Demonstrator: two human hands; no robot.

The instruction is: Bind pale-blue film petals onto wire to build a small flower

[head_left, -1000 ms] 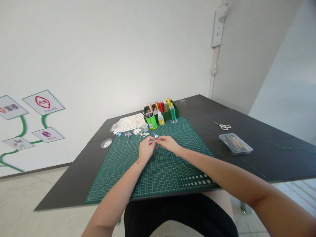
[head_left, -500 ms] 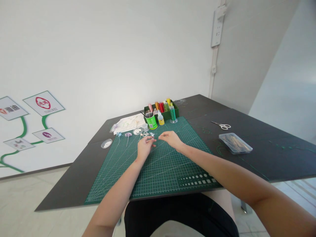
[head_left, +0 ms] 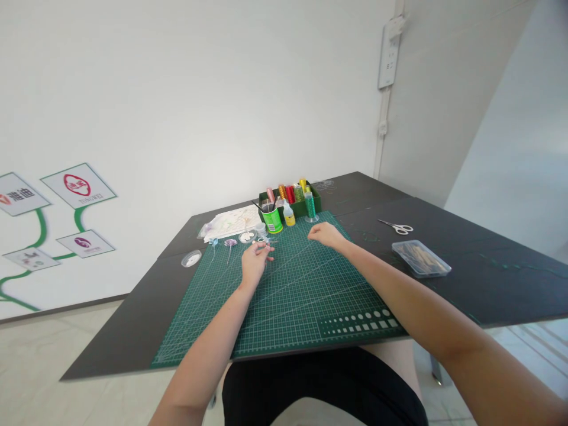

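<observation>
Above the cutting mat (head_left: 284,302), my left hand (head_left: 254,263) pinches a small pale blue flower (head_left: 268,240), whose petals show just beyond the fingertips. Its stem is too fine to make out. My right hand (head_left: 326,235) is apart from it to the right, fingers pinched together; any thread between them is too thin to see. Behind the left fingers lies a pair of small white-handled scissors (head_left: 261,239), partly hidden. Left of that hand, a purple flower (head_left: 230,242) and another blue flower (head_left: 213,242) rest on the mat with thin stems.
Behind the hands stand a green can (head_left: 273,220), a glue bottle (head_left: 289,215), a green thread spool (head_left: 310,205) and a box of spools (head_left: 300,207). Scissors (head_left: 402,228) and a clear plastic case (head_left: 421,259) lie right. A round dish (head_left: 191,258) sits left.
My right hand has moved right and slightly away, widening the gap between the hands. My left hand has shifted a little left with the blue flower.
</observation>
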